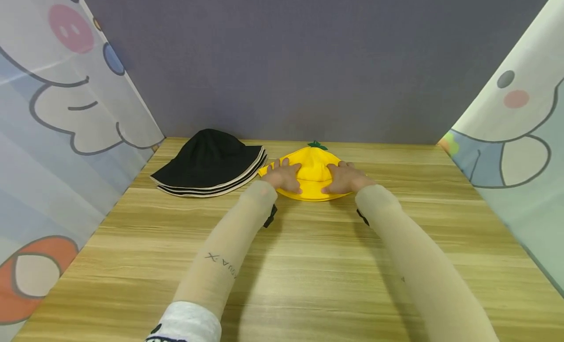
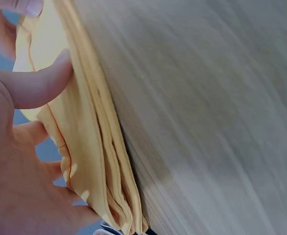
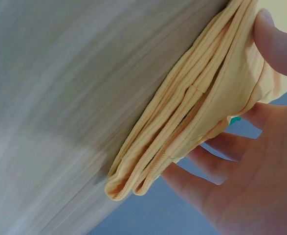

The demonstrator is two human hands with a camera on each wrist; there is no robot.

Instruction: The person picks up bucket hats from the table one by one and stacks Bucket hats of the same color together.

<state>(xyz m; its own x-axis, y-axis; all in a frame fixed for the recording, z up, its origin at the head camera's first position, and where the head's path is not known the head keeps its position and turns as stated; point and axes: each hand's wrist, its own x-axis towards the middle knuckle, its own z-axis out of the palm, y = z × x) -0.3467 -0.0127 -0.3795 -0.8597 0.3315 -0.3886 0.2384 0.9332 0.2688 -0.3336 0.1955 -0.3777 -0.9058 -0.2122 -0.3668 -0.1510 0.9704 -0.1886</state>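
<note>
A flattened stack of yellow bucket hats (image 1: 314, 166) lies on the wooden table, a green leaf-shaped piece on its crown. My left hand (image 1: 284, 177) rests on the stack's left side, fingers spread. On the opposite side my right hand (image 1: 345, 178) touches the hats, its thumb pointing inward. In the left wrist view, the left thumb (image 2: 45, 82) lies against the top brim (image 2: 79, 127). Several layered brim edges (image 3: 182, 107) show in the right wrist view, with the right thumb (image 3: 277, 46) on the fabric and the fingers along the far side.
Left of the yellow hats sits a stack of black bucket hats (image 1: 209, 160) with pale brim edging. A grey panel (image 1: 286, 62) rises behind the wooden table (image 1: 308, 273). Cartoon-printed curtains (image 1: 66, 111) hang along both sides.
</note>
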